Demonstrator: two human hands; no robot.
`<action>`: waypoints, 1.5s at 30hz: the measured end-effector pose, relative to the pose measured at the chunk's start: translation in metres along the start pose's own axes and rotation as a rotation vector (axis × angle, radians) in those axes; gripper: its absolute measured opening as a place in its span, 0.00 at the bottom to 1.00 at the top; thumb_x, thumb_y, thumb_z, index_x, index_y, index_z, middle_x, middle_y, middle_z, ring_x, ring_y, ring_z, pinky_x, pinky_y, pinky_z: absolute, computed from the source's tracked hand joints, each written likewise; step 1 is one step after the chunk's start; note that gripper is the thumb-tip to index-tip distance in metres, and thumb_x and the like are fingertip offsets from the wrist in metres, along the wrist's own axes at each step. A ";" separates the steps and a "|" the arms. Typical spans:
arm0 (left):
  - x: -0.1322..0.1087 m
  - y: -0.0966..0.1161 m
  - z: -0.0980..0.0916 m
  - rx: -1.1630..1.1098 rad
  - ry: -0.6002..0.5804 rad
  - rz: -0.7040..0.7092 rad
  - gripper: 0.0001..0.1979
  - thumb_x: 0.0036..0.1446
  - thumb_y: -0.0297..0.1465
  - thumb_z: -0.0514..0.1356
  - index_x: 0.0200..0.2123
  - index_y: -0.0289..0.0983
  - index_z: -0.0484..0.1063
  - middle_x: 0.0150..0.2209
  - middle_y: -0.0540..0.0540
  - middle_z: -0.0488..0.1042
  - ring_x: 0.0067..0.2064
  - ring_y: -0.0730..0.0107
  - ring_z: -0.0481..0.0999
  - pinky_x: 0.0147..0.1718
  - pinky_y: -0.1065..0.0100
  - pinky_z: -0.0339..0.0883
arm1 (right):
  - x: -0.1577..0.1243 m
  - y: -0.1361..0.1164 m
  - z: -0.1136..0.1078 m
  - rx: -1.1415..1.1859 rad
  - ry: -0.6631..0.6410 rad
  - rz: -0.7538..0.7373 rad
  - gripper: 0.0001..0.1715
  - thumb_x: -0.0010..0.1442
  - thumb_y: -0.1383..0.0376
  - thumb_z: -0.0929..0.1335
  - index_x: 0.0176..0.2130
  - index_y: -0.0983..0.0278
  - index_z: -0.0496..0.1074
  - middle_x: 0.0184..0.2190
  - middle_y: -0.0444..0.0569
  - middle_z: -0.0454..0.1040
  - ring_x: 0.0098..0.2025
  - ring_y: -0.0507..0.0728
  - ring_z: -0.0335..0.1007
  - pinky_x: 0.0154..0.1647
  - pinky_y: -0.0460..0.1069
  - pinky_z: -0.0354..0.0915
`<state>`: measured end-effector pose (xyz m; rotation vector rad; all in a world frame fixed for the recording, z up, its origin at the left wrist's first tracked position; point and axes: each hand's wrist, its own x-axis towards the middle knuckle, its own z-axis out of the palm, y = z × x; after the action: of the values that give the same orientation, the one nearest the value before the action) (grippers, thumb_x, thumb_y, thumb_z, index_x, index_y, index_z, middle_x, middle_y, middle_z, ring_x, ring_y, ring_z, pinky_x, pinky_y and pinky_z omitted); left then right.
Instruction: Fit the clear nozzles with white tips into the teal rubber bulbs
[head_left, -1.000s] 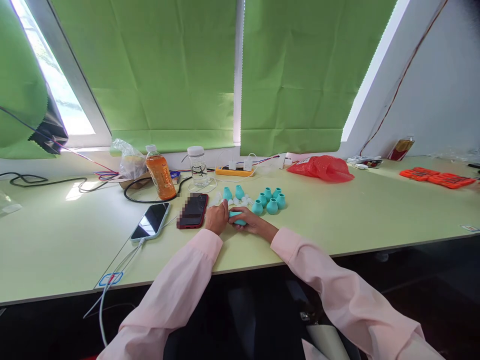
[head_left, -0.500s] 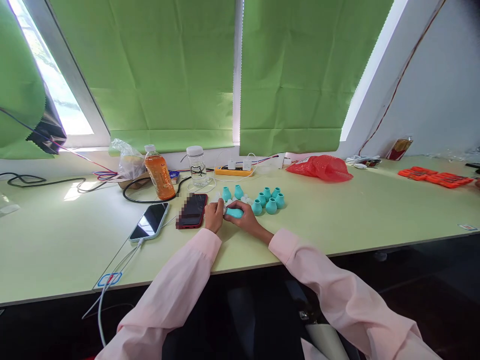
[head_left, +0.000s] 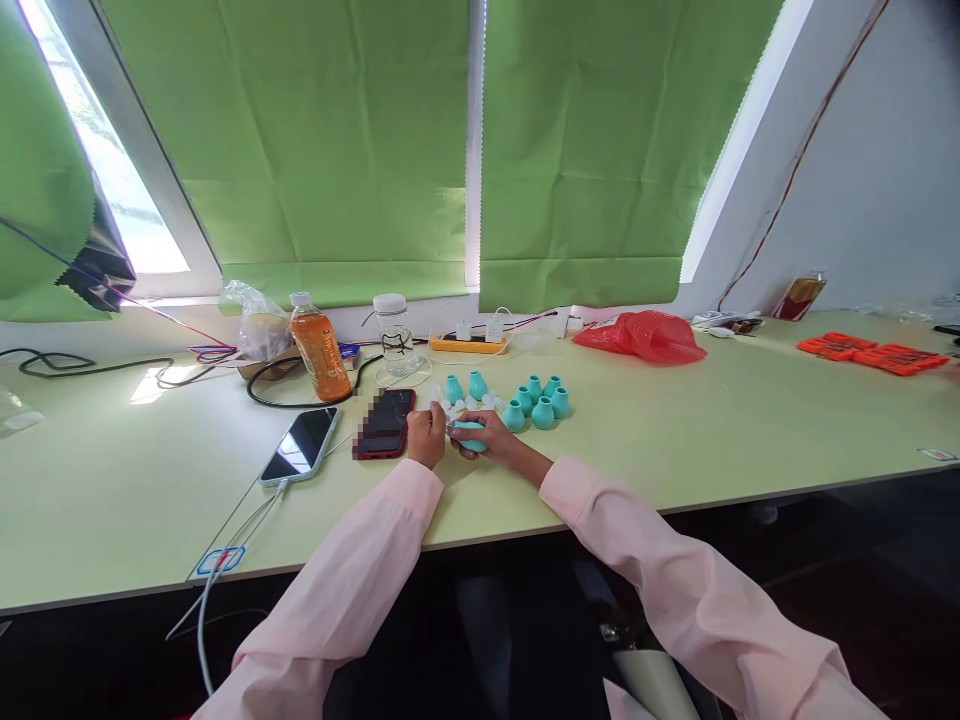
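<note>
My right hand [head_left: 487, 432] is closed around a turquoise rubber bulb [head_left: 471, 440], which lies on its side with its narrow end toward the left. My left hand [head_left: 427, 434] meets it there, fingers pinched at the bulb's neck; a small whitish piece seems to be between them, mostly hidden. Just beyond my hands lie several small translucent white pieces [head_left: 491, 401]. Two turquoise bulbs [head_left: 478, 385] stand upright behind these pieces. To the right, a cluster of several more bulbs [head_left: 543, 412] stands with open necks up.
Left of my hands lie a red-cased phone [head_left: 384, 424] and a white phone [head_left: 301, 445] on a cable. Behind stand an orange drink bottle [head_left: 320, 348], a clear jar [head_left: 394, 338] and a power strip [head_left: 469, 344]. A red plastic bag [head_left: 641, 336] and orange tool cases [head_left: 874, 354] lie right.
My right hand has shifted and turned slightly on the bulb, its fingers now lower around it. My left hand has stayed nearly in place, and the white pieces behind show more.
</note>
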<state>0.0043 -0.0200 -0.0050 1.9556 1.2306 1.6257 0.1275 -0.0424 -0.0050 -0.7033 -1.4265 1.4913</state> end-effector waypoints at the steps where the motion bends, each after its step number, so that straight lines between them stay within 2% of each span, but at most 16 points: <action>1: 0.000 0.000 0.000 -0.021 0.001 0.002 0.24 0.53 0.39 0.45 0.09 0.38 0.43 0.10 0.55 0.43 0.15 0.79 0.44 0.18 0.68 0.41 | -0.001 0.000 0.000 0.018 -0.015 0.015 0.18 0.37 0.58 0.72 0.24 0.68 0.65 0.17 0.42 0.66 0.15 0.46 0.57 0.14 0.43 0.50; 6: -0.001 0.002 0.000 -0.144 0.001 -0.023 0.24 0.52 0.41 0.48 0.09 0.37 0.47 0.11 0.55 0.44 0.15 0.80 0.46 0.17 0.70 0.41 | -0.001 -0.001 -0.002 0.095 -0.035 0.024 0.17 0.40 0.61 0.71 0.28 0.66 0.64 0.19 0.42 0.66 0.16 0.47 0.59 0.16 0.43 0.52; 9: 0.001 0.004 0.001 -0.247 -0.045 -0.044 0.20 0.52 0.41 0.49 0.14 0.36 0.54 0.13 0.55 0.50 0.17 0.79 0.53 0.17 0.73 0.46 | 0.002 -0.002 -0.006 0.140 0.019 -0.028 0.18 0.42 0.61 0.70 0.33 0.64 0.63 0.22 0.42 0.68 0.19 0.47 0.61 0.20 0.44 0.55; 12: 0.003 0.006 0.003 -0.337 -0.121 -0.051 0.15 0.49 0.40 0.54 0.19 0.36 0.60 0.16 0.55 0.58 0.19 0.79 0.58 0.19 0.75 0.52 | 0.005 -0.002 -0.010 0.167 0.087 -0.085 0.17 0.43 0.61 0.69 0.33 0.63 0.62 0.23 0.41 0.67 0.21 0.47 0.62 0.22 0.44 0.57; 15: 0.004 0.007 0.003 -0.391 -0.158 -0.057 0.12 0.46 0.37 0.58 0.21 0.35 0.64 0.19 0.54 0.62 0.23 0.78 0.63 0.21 0.76 0.55 | 0.007 0.000 -0.012 0.159 0.130 -0.109 0.16 0.44 0.61 0.69 0.33 0.63 0.62 0.23 0.40 0.65 0.22 0.48 0.63 0.22 0.44 0.58; 23: 0.012 0.003 0.001 -0.566 -0.081 -0.139 0.09 0.42 0.35 0.60 0.25 0.35 0.68 0.26 0.50 0.67 0.28 0.75 0.67 0.24 0.75 0.62 | 0.010 0.001 -0.013 -0.007 0.208 -0.134 0.17 0.44 0.59 0.67 0.35 0.61 0.61 0.29 0.43 0.65 0.28 0.50 0.64 0.27 0.48 0.64; 27: 0.021 0.003 -0.007 -0.683 -0.013 -0.207 0.10 0.45 0.37 0.58 0.27 0.35 0.67 0.27 0.49 0.69 0.29 0.74 0.69 0.25 0.74 0.63 | 0.013 0.002 -0.014 -0.183 0.245 -0.176 0.16 0.48 0.56 0.64 0.36 0.61 0.61 0.34 0.46 0.65 0.32 0.51 0.64 0.29 0.49 0.66; 31: 0.024 0.006 -0.014 -0.767 0.033 -0.231 0.10 0.47 0.38 0.56 0.26 0.35 0.64 0.22 0.50 0.69 0.24 0.74 0.70 0.22 0.74 0.62 | 0.009 0.006 -0.011 -0.458 0.267 -0.253 0.18 0.49 0.57 0.64 0.39 0.61 0.60 0.38 0.48 0.65 0.35 0.53 0.62 0.31 0.49 0.64; 34: 0.024 0.005 -0.015 -0.803 0.101 -0.242 0.09 0.47 0.37 0.55 0.25 0.37 0.61 0.17 0.52 0.67 0.19 0.74 0.68 0.18 0.74 0.59 | 0.004 0.009 -0.006 -0.715 0.250 -0.322 0.22 0.46 0.59 0.67 0.42 0.61 0.61 0.42 0.49 0.63 0.41 0.55 0.59 0.38 0.52 0.62; 37: 0.025 0.002 -0.015 -0.818 0.182 -0.246 0.08 0.48 0.36 0.53 0.24 0.37 0.59 0.15 0.53 0.65 0.16 0.74 0.66 0.16 0.74 0.57 | 0.002 0.012 -0.006 -0.955 0.230 -0.356 0.22 0.49 0.62 0.65 0.46 0.60 0.60 0.45 0.50 0.60 0.48 0.58 0.54 0.48 0.56 0.54; 39: 0.026 0.000 -0.014 -0.820 0.215 -0.246 0.07 0.48 0.35 0.53 0.24 0.37 0.59 0.14 0.53 0.65 0.16 0.74 0.66 0.15 0.74 0.57 | 0.004 0.014 -0.008 -1.098 0.240 -0.350 0.24 0.52 0.64 0.63 0.49 0.62 0.58 0.46 0.51 0.58 0.50 0.59 0.50 0.51 0.58 0.49; 45: 0.024 0.000 -0.013 -0.810 0.210 -0.261 0.07 0.46 0.34 0.54 0.24 0.37 0.60 0.14 0.53 0.65 0.15 0.75 0.65 0.15 0.74 0.57 | 0.012 0.017 -0.012 -1.445 0.226 -0.272 0.29 0.53 0.65 0.61 0.54 0.61 0.53 0.54 0.54 0.52 0.51 0.65 0.45 0.48 0.61 0.49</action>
<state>-0.0078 -0.0051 0.0149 1.1057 0.6684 1.8215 0.1296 -0.0246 -0.0215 -1.3498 -2.1741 -0.0588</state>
